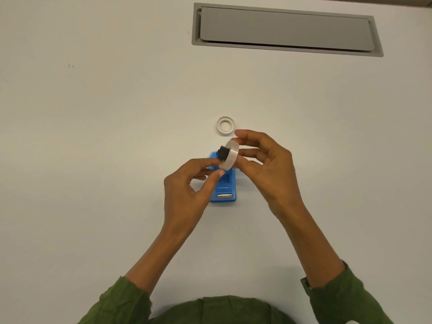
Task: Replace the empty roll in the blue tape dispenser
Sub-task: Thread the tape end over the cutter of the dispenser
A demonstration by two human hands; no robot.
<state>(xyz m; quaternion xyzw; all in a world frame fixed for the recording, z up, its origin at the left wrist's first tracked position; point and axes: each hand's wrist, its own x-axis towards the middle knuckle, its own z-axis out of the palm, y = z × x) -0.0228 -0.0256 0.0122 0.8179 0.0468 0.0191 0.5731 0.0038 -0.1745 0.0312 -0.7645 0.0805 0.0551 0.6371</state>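
both hands hold new tape roll (pixel 230 157) over blue tape dispenser (pixel 223 183) at tabletop (pixel 105 136) centre. right hand (pixel 264 164) grip pinches roll rim; left hand (pixel 187 183) grip pinches its near edge. black hub (pixel 224 152) sits in core. empty roll (pixel 225 125) lies at 12 o'clock. keep hub square, lower into cradle.

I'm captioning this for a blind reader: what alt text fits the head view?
Two hands hold a new tape roll with a black hub above a blue tape dispenser on a white table. An empty core lies beyond.
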